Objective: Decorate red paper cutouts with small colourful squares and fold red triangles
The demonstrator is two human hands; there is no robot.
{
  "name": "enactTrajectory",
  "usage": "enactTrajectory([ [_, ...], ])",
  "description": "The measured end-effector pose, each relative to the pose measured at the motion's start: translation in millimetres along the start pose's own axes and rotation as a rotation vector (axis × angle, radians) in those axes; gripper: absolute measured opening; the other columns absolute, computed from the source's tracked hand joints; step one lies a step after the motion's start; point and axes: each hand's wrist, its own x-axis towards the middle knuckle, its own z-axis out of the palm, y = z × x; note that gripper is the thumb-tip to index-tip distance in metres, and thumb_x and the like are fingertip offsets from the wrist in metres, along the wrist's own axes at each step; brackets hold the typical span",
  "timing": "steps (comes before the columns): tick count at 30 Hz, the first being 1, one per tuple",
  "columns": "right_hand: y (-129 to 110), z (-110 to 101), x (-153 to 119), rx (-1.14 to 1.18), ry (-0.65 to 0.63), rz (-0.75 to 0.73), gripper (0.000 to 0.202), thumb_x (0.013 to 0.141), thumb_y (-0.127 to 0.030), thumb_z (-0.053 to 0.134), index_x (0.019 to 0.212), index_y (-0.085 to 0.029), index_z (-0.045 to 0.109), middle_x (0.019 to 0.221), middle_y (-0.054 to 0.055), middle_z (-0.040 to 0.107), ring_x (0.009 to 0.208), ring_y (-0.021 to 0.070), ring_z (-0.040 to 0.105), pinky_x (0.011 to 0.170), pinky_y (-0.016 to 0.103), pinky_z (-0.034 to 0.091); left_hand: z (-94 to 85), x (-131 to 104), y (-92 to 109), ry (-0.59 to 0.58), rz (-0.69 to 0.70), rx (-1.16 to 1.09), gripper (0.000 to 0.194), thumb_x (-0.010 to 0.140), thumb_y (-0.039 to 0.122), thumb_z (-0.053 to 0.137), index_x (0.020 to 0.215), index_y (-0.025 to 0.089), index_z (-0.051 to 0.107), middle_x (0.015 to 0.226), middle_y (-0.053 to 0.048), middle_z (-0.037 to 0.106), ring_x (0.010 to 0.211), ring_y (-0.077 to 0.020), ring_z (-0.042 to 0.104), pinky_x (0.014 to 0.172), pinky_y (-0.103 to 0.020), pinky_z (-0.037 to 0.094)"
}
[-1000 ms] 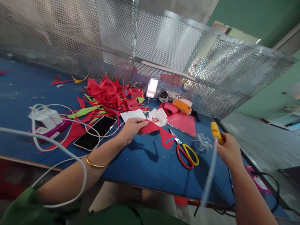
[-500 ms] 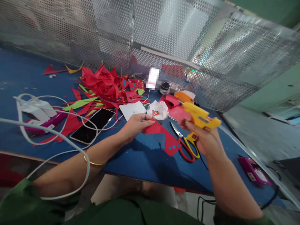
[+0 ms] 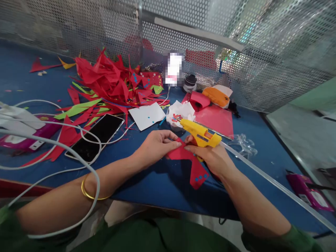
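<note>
My left hand (image 3: 156, 146) pinches the upper end of a red cut-out piece (image 3: 195, 169), with several small blue dots along its lower right end. My right hand (image 3: 214, 159) is closed around a yellow hot glue gun (image 3: 202, 134), whose nozzle points left over a white paper-lined bowl (image 3: 186, 108). The thumb and a fingertip of this same hand also touch the red piece beside my left fingers. Small red and blue bits lie in the bowl. A white card (image 3: 147, 117) with a few blue bits sits just beyond my left hand.
A heap of red scraps (image 3: 105, 78) lies at the back left. A dark phone (image 3: 97, 136) and looping white cable (image 3: 89, 168) are on the left. A clear rod (image 3: 273, 178) slants across the right, near a purple power strip (image 3: 308, 190). Perforated mesh (image 3: 181, 42) stands behind.
My right hand has brought the glue gun left and down, and its fingers now meet the red piece. The scissors seen earlier are now hidden. The view has shifted.
</note>
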Motion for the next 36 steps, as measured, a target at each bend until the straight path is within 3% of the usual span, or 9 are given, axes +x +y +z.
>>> enactTrajectory([
  [7, 1.9, -0.1, -1.0, 0.044, 0.058, -0.010, 0.018, 0.066, -0.020, 0.079, 0.079, -0.024, 0.067, 0.084, -0.003, 0.070, 0.084, 0.0166, 0.066, 0.087, 0.037, 0.054, -2.3, -2.7, 2.9, -0.025, -0.046, 0.043, 0.009, 0.079, 0.021, 0.068, 0.086, 0.015, 0.069, 0.060, 0.002, 0.067, 0.050, -0.0085, 0.059, 0.048, -0.018, 0.047],
  [10, 1.6, -1.6, -1.8, -0.005, 0.066, -0.035, 0.017, 0.070, -0.027, 0.080, 0.082, -0.024, 0.069, 0.088, 0.000, 0.073, 0.088, 0.0189, 0.068, 0.088, 0.039, 0.055, -2.9, -3.7, 6.0, -0.025, -0.067, 0.061, 0.008, 0.082, 0.020, 0.064, 0.085, 0.014, 0.069, 0.059, 0.000, 0.069, 0.051, -0.0098, 0.063, 0.048, -0.017, 0.047],
  [15, -5.8, -14.8, -7.8, -0.262, 0.117, -0.235, 0.029, 0.086, -0.049, 0.067, 0.099, -0.023, 0.070, 0.102, 0.006, 0.073, 0.092, 0.0222, 0.069, 0.088, 0.041, 0.054, -4.5, -3.3, 8.5, 0.010, -0.054, 0.020, 0.008, 0.082, 0.020, 0.065, 0.084, 0.015, 0.070, 0.058, 0.000, 0.070, 0.052, -0.0104, 0.065, 0.048, -0.016, 0.049],
  [18, -9.4, -24.4, -17.1, -0.403, 0.119, -0.359, 0.030, 0.085, -0.051, 0.068, 0.098, -0.024, 0.070, 0.098, 0.005, 0.072, 0.097, 0.0234, 0.068, 0.088, 0.038, 0.053, -6.4, -1.9, 7.3, 0.042, -0.028, -0.015, 0.008, 0.081, 0.020, 0.067, 0.085, 0.016, 0.072, 0.061, 0.001, 0.071, 0.053, -0.0097, 0.066, 0.048, -0.016, 0.049],
  [21, -8.9, -31.0, -27.5, -0.378, 0.094, -0.400, 0.026, 0.085, -0.047, 0.069, 0.102, -0.027, 0.070, 0.102, 0.003, 0.072, 0.099, 0.0242, 0.068, 0.084, 0.035, 0.054, -7.7, -1.3, 6.4, 0.078, -0.012, -0.025, 0.010, 0.081, 0.022, 0.068, 0.087, 0.016, 0.074, 0.064, 0.001, 0.072, 0.054, -0.0094, 0.066, 0.048, -0.016, 0.050],
  [25, -6.5, -34.3, -34.3, -0.396, 0.039, -0.455, 0.026, 0.089, -0.048, 0.065, 0.104, -0.028, 0.070, 0.098, 0.003, 0.072, 0.095, 0.0237, 0.069, 0.079, 0.034, 0.054, -7.6, -1.6, 6.6, 0.131, 0.001, -0.008, 0.014, 0.082, 0.026, 0.069, 0.089, 0.016, 0.075, 0.063, 0.000, 0.070, 0.056, -0.0100, 0.066, 0.049, -0.016, 0.049],
  [30, -7.8, -27.0, -34.6, -0.591, -0.031, -0.485, 0.041, 0.087, -0.063, 0.058, 0.091, -0.024, 0.067, 0.086, 0.003, 0.066, 0.077, 0.0190, 0.065, 0.066, 0.031, 0.050, -7.4, -1.5, 6.2, 0.132, 0.025, 0.032, 0.018, 0.082, 0.025, 0.067, 0.096, 0.016, 0.076, 0.066, 0.000, 0.071, 0.056, -0.0098, 0.063, 0.051, -0.016, 0.051],
  [36, -6.8, -20.4, -37.3, -0.719, -0.044, -0.499, 0.049, 0.091, -0.066, 0.047, 0.080, -0.021, 0.062, 0.072, 0.004, 0.061, 0.061, 0.0169, 0.058, 0.053, 0.031, 0.042, -6.9, -4.0, 8.5, 0.147, 0.047, 0.081, 0.021, 0.082, 0.026, 0.067, 0.098, 0.016, 0.077, 0.067, 0.000, 0.072, 0.055, -0.0100, 0.062, 0.051, -0.017, 0.051],
])
